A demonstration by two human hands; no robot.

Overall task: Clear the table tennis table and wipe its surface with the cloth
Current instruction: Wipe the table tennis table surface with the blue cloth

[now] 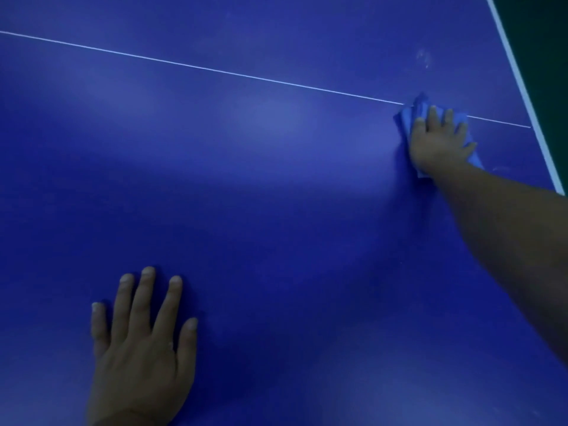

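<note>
The blue table tennis table (261, 179) fills the view, crossed by a thin white centre line (215, 70). My right hand (439, 139) lies flat with spread fingers on a folded blue cloth (408, 113), pressing it onto the table right on the centre line, near the right edge. My left hand (141, 339) rests palm down on the bare table at the lower left, fingers straight and spread, holding nothing.
The table's white edge stripe (522, 87) runs diagonally at the right, with dark green floor (547, 32) beyond it. Faint whitish smudges (424, 58) mark the surface above the cloth.
</note>
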